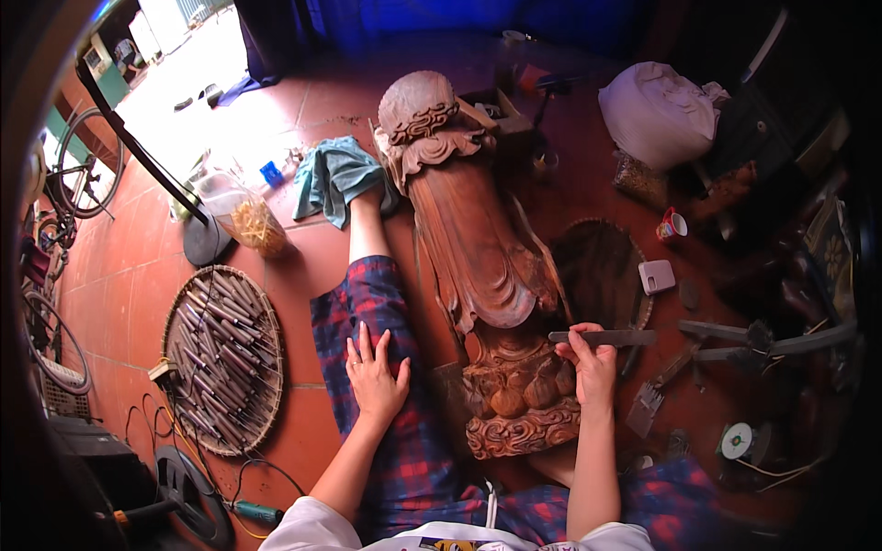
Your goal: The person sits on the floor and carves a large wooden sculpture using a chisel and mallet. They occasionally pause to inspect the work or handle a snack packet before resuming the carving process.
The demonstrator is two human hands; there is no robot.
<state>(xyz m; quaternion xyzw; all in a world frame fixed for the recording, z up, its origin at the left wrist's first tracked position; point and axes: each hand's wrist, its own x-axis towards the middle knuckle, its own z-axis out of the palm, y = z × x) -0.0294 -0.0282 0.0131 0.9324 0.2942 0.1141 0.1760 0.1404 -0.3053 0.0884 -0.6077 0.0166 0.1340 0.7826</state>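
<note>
A carved reddish-brown wooden statue point(469, 230) lies on the floor between my legs. Its carved base point(519, 395) is nearest me, and a paler rounded top points away. My right hand point(593, 363) pinches a flat, narrow grey strip point(625, 338), perhaps a file, held level just above the base's right side. I cannot tell whether the strip touches the wood. Fingers apart, my left hand point(377, 376) rests on my left leg's plaid trousers point(358, 317) and holds nothing. A teal cloth point(335, 174) is draped by my left foot, partly hiding it.
To the left, a round woven tray point(277, 367) bears many carving tools point(220, 349). Beyond stands a clear tub point(253, 225) beside a black stand base point(204, 241). Right of the statue lie a brush point(646, 409), a small white box point(656, 276), a cup point(672, 226) and a white sack point(657, 115).
</note>
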